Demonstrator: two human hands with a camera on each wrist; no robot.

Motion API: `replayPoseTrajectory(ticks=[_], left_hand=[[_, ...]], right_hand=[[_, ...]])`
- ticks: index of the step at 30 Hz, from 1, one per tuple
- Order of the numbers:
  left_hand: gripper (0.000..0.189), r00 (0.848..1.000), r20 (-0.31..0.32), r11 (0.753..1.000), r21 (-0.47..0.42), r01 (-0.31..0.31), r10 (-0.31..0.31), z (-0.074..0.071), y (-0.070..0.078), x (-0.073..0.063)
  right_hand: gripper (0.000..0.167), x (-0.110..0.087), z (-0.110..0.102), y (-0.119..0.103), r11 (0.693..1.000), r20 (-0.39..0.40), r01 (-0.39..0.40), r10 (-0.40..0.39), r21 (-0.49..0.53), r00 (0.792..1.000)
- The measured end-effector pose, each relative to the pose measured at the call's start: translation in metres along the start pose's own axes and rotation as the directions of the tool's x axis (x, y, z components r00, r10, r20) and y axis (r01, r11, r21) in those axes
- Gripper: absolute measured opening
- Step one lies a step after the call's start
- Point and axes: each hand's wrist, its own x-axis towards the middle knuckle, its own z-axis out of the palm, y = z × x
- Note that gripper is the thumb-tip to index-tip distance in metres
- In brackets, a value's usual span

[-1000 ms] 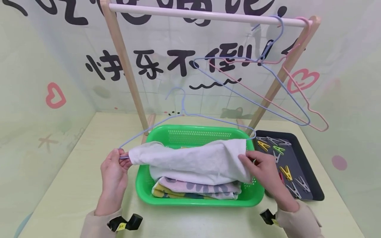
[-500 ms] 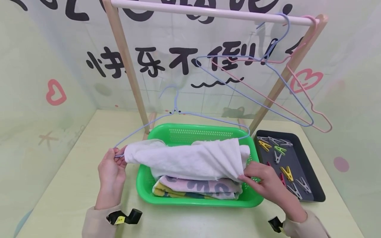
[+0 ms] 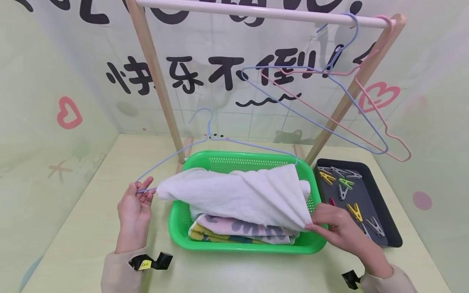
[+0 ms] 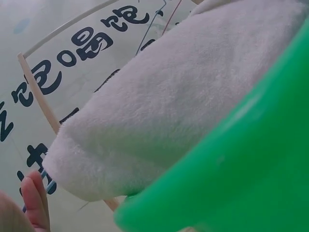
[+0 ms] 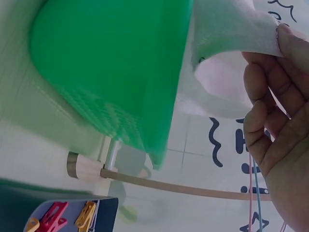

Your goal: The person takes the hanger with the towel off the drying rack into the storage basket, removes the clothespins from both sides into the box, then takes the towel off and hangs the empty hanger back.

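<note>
My left hand (image 3: 135, 205) pinches the left corner of a blue wire hanger (image 3: 163, 161), its hook pointing up. A white towel (image 3: 234, 195) is draped over the hanger's lower bar, above the green basket (image 3: 247, 248). With thumb and fingers my right hand (image 3: 338, 224) pinches the towel's lower right corner; in the right wrist view that hand (image 5: 285, 111) grips the cloth edge. Below the towel, a folded patterned cloth (image 3: 245, 228) in pink, grey and yellow lies in the basket. The towel hides the hanger's lower bar except near the left hand.
Behind the basket stands a wooden rack with a white rail (image 3: 264, 12). A blue hanger (image 3: 366, 118) and a pink hanger (image 3: 397, 140) hang at its right end. To the right, a dark tray (image 3: 393, 228) holds several clothespins (image 3: 354, 211).
The right hand has pulled the towel corner down and to the right, spreading the cloth. The hanger and left hand have shifted left, and more of the bar shows by the left hand.
</note>
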Motion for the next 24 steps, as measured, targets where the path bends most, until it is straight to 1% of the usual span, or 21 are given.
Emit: replayPoseTrajectory(ticks=[2, 6, 9, 12, 15, 17, 18, 19, 20, 21, 22, 23, 24], left_hand=[[0.033, 1.000, -0.015, 1.000, -0.017, 0.000, 0.000, 0.000, 0.002, 0.001], [0.033, 1.000, -0.023, 0.999, -0.046, -0.010, 0.009, -0.001, 0.005, 0.003], [0.035, 1.000, -0.018, 0.999, -0.048, -0.018, 0.018, -0.003, 0.006, 0.004], [0.033, 1.000, 0.002, 1.000, 0.017, -0.022, 0.021, -0.004, 0.006, 0.002], [0.032, 0.997, 0.036, 0.989, 0.128, -0.072, 0.068, -0.003, 0.006, -0.003], [0.031, 0.992, 0.061, 0.975, 0.184, -0.121, 0.111, -0.002, 0.006, -0.007], [0.031, 0.988, 0.073, 0.970, 0.197, -0.145, 0.133, -0.001, 0.006, -0.008], [0.031, 0.985, 0.083, 0.964, 0.207, -0.168, 0.153, 0.000, 0.006, -0.010], [0.031, 0.982, 0.098, 0.960, 0.215, -0.182, 0.164, 0.000, 0.006, -0.011], [0.031, 0.979, 0.112, 0.957, 0.220, -0.191, 0.170, 0.001, 0.006, -0.012], [0.031, 0.977, 0.120, 0.955, 0.222, -0.197, 0.174, 0.001, 0.006, -0.013], [0.031, 0.975, 0.128, 0.953, 0.224, -0.204, 0.179, 0.001, 0.005, -0.013], [0.031, 0.975, 0.132, 0.952, 0.226, -0.205, 0.179, 0.001, 0.004, -0.013]], right_hand=[[0.009, -0.002, -0.001, 0.002, 1.000, 0.004, 0.007, -0.007, 0.005, 1.000], [0.009, -0.004, -0.003, 0.006, 0.998, -0.011, 0.057, -0.057, 0.012, 0.998], [0.005, -0.005, -0.004, 0.009, 0.998, -0.017, 0.061, -0.061, 0.007, 0.998], [0.008, -0.005, -0.004, 0.010, 1.000, 0.007, 0.020, -0.020, -0.006, 1.000], [0.011, -0.001, -0.003, 0.011, 0.999, 0.023, -0.042, 0.042, -0.010, 0.999], [0.013, 0.004, -0.004, 0.009, 0.988, 0.007, -0.151, 0.151, -0.014, 0.988], [0.013, 0.008, -0.004, 0.009, 0.974, -0.005, -0.227, 0.227, -0.015, 0.974], [0.014, 0.012, -0.005, 0.007, 0.949, -0.014, -0.315, 0.315, -0.010, 0.949], [0.016, 0.018, -0.006, 0.007, 0.915, -0.022, -0.402, 0.402, -0.010, 0.915], [0.018, 0.024, -0.007, 0.006, 0.875, -0.033, -0.484, 0.484, -0.005, 0.875], [0.019, 0.030, -0.008, 0.006, 0.830, -0.036, -0.558, 0.558, -0.002, 0.829], [0.021, 0.037, -0.009, 0.006, 0.794, -0.039, -0.608, 0.608, 0.000, 0.793], [0.023, 0.043, -0.009, 0.007, 0.762, -0.038, -0.647, 0.647, 0.003, 0.762]])
